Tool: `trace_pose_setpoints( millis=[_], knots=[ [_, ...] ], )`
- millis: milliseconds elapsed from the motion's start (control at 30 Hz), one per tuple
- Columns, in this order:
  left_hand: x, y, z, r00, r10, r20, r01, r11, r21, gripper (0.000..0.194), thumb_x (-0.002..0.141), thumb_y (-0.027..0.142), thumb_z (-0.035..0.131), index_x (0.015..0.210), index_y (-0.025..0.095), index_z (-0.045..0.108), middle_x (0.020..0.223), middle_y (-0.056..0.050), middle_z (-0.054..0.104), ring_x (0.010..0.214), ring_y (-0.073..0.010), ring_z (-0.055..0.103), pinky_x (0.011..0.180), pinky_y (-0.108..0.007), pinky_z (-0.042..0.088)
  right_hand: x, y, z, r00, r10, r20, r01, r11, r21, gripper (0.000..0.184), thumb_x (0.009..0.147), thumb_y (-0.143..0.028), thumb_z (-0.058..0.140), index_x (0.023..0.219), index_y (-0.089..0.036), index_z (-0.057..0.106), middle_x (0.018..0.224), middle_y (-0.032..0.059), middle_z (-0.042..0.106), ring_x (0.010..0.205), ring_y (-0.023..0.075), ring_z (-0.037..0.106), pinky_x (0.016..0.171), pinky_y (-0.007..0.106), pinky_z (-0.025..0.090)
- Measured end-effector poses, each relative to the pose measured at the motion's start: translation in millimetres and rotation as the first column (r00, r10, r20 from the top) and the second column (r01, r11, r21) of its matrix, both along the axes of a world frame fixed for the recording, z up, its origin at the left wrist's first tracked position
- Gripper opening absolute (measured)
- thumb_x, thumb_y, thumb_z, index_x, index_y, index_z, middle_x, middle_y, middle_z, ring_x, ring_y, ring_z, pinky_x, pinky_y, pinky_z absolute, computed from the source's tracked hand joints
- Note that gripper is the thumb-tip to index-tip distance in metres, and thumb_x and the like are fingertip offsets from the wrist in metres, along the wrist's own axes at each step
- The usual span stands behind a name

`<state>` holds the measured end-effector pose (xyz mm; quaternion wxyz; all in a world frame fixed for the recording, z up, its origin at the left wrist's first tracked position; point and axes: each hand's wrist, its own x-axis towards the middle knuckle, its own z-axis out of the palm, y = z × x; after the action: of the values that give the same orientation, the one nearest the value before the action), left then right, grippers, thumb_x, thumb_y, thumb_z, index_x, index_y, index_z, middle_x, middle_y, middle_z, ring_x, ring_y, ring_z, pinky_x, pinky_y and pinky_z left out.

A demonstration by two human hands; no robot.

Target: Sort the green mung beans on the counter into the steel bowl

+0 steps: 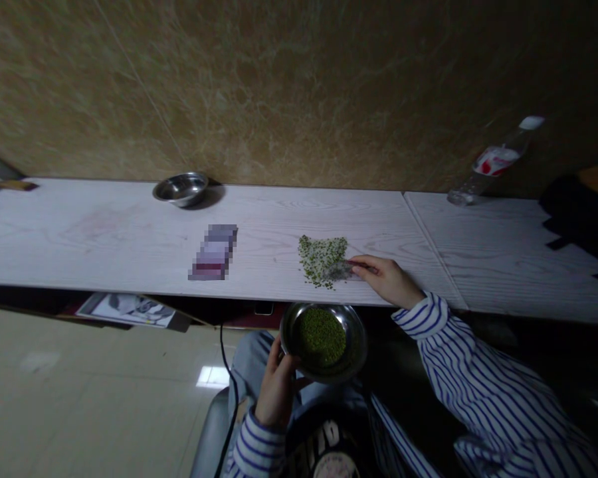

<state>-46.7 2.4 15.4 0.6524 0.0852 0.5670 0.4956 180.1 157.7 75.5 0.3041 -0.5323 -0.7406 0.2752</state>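
Observation:
My left hand (278, 385) grips the left rim of a shiny metal bowl (357, 338), held over my lap just below the table edge. Green mung beans (323, 335) cover the bowl's bottom. On the table, more mung beans (319, 255) lie scattered in a loose, roughly square patch. At the right side of this patch, my right hand (386, 275) is closed in a pinch on a thin tool with a dark red handle (367, 267). The tool's greyish far end is over the beans, too blurred to name its kind.
A second metal bowl (182, 191) stands near the wall, left of a pixelated flat packet (214, 252). A clear plastic bottle (496, 162) stands at the right, beside a dark cloth item (585, 212). Under the table is an open shelf; a black cable (224, 352) hangs down.

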Motion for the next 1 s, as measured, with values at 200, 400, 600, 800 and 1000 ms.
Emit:
trace_pose_setpoints(
  millis=[200,400,600,800,1000],
  knots=[
    [2,0,1.2,1.000,0.011,-0.001,-0.011,1.000,-0.002,0.061,0.065,0.025,0.064,0.125,0.026,0.052,0.113,-0.007,0.060,0.091,-0.0208,0.057,0.065,-0.030,0.051,4,-6,-3.1,1.000,-0.005,-0.027,0.006,1.000,0.024,0.027,0.085,-0.028,0.056,0.105,-0.019,0.072,0.102,0.0058,0.075,0.089,0.0200,0.070,0.084,0.034,0.055],
    [3,0,3.8,1.000,0.008,-0.010,-0.008,1.000,-0.007,0.064,0.066,0.023,0.064,0.129,0.025,0.050,0.107,-0.008,0.062,0.087,-0.0205,0.057,0.063,-0.032,0.052,3,-11,-1.5,1.000,-0.005,-0.016,0.006,1.000,0.017,0.028,0.085,-0.027,0.056,0.107,-0.019,0.072,0.104,0.0060,0.075,0.090,0.0199,0.070,0.083,0.032,0.056],
    [3,0,5.3,1.000,0.002,-0.008,-0.002,1.000,-0.007,0.061,0.066,0.023,0.064,0.126,0.025,0.052,0.108,-0.008,0.062,0.090,-0.0215,0.057,0.063,-0.032,0.052,6,-12,-2.8,0.999,-0.035,-0.023,0.036,0.999,0.035,0.028,0.085,-0.029,0.057,0.107,-0.019,0.071,0.103,0.0064,0.075,0.091,0.0209,0.070,0.084,0.034,0.056],
    [5,0,8.1,1.000,-0.005,-0.006,0.005,1.000,-0.012,0.061,0.067,0.023,0.062,0.127,0.025,0.050,0.110,-0.008,0.060,0.093,-0.0226,0.055,0.062,-0.033,0.053,5,-15,0.7,0.999,-0.040,-0.004,0.040,0.999,0.026,0.026,0.084,-0.028,0.057,0.104,-0.020,0.072,0.099,0.0059,0.076,0.087,0.0203,0.070,0.082,0.033,0.056],
    [5,0,10.3,1.000,-0.004,-0.005,0.004,1.000,-0.007,0.063,0.067,0.022,0.062,0.129,0.025,0.048,0.108,-0.008,0.060,0.092,-0.0222,0.054,0.061,-0.032,0.052,7,-19,3.2,0.998,-0.064,0.020,0.063,0.998,0.025,0.027,0.085,-0.029,0.058,0.105,-0.019,0.072,0.097,0.0059,0.076,0.084,0.0203,0.070,0.078,0.033,0.056]
  ],
)
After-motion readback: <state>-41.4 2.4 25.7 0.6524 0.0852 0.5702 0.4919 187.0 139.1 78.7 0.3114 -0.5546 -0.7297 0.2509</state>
